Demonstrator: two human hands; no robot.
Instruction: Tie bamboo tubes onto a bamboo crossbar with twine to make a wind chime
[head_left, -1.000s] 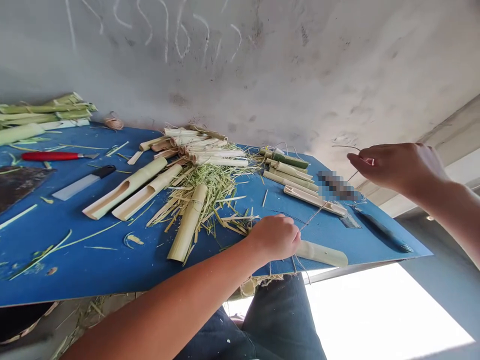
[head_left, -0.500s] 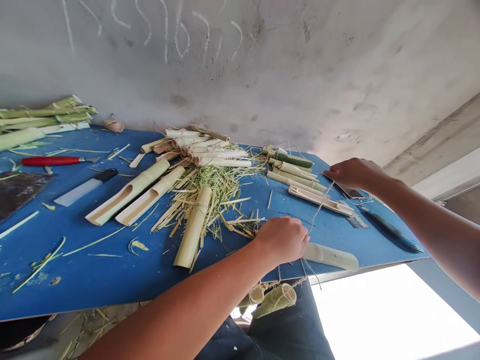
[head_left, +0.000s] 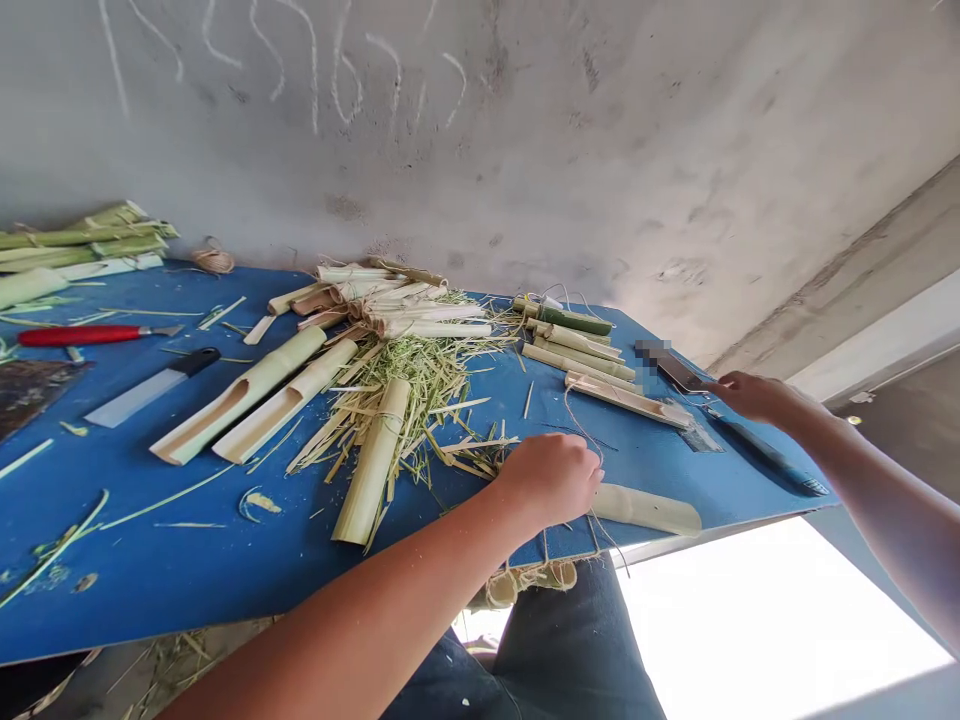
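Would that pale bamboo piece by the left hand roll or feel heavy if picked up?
The pale bamboo piece is probably light and stiff, since it looks dry. Its rounded back suggests it may roll on the blue board.

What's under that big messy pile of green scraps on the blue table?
The pile of bamboo shavings hides what's beneath its middle, so I can't tell. Blue tabletop shows around its edges, and a bamboo tube lies on top.
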